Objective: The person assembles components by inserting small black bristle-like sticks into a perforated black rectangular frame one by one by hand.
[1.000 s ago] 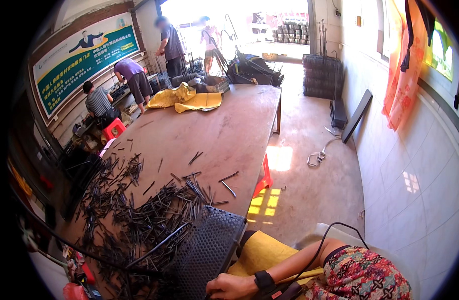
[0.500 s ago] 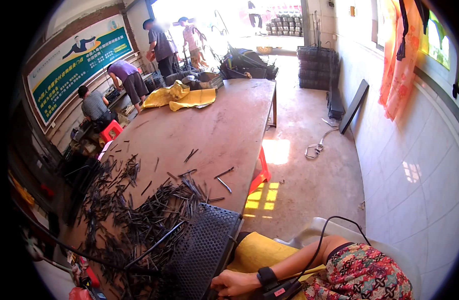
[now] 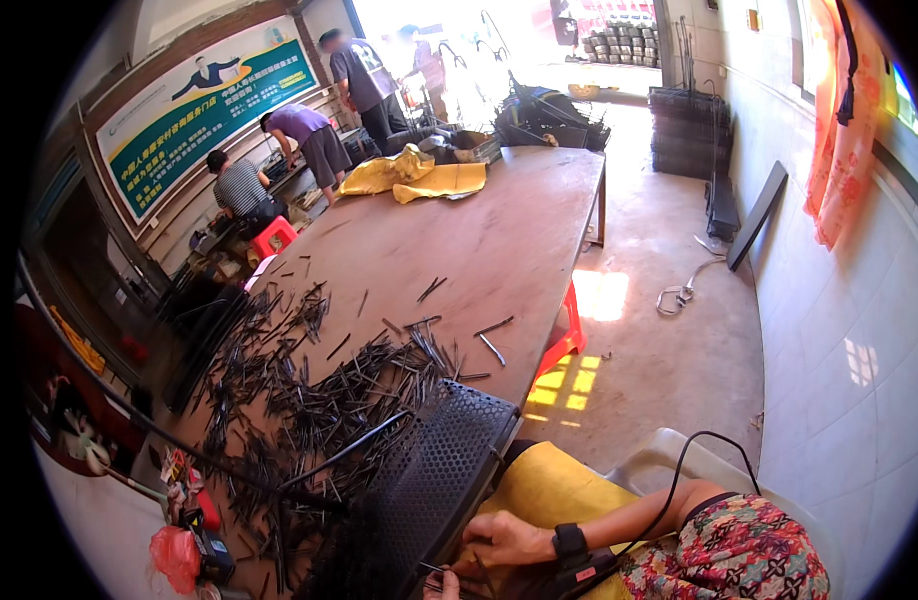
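My right hand (image 3: 506,538), with a black band on its wrist, is closed beside the near edge of a black perforated metal tray (image 3: 457,432). Something thin and dark shows under its fingers, too small to name. Just left of it, at the lower edge, the fingertips of my left hand (image 3: 443,586) pinch a thin metal rod (image 3: 432,568). The rest of that hand is out of the picture. Beyond the tray, a heap of short dark metal rods (image 3: 349,405) spreads over the brown table (image 3: 479,240). A longer rod (image 3: 364,443) leans across the heap.
Yellow cloth (image 3: 569,485) lies over my lap. More yellow cloth (image 3: 439,183) rests at the table's far end. A red stool (image 3: 567,325) stands against the table's right side. Several people work at the back left. A red plastic bag (image 3: 175,558) sits at lower left.
The view has swung left, so the scene sits farther right. My right hand has moved back from the tray's edge, and my left fingertips have come into view beside it.
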